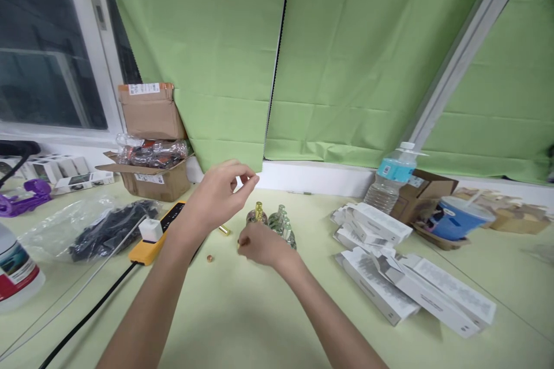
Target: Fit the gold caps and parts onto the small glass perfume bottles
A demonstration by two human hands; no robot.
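My left hand (223, 193) is raised over the table, its thumb and fingertips drawn together in a pinch with nothing visible between them. Lower and to the right, my right hand (264, 244) is closed on a small gold-coloured piece (238, 247), mostly hidden by the fingers. Right behind that hand stand several small glass bottles (281, 220); one shows a gold neck (258, 211), the others look clear or silvery on top. A short gold tube (224, 230) lies under my left hand. Nearer to me, a small copper-coloured ring or cap (210, 258) rests on the table.
On the left are a yellow power strip (141, 252) with a white plug (150, 230), bagged black material (108, 230), cardboard boxes (151, 183) and a white bottle (17, 271). White cartons (415, 282), a water bottle (389, 179) and a blue cup (459, 219) stand right.
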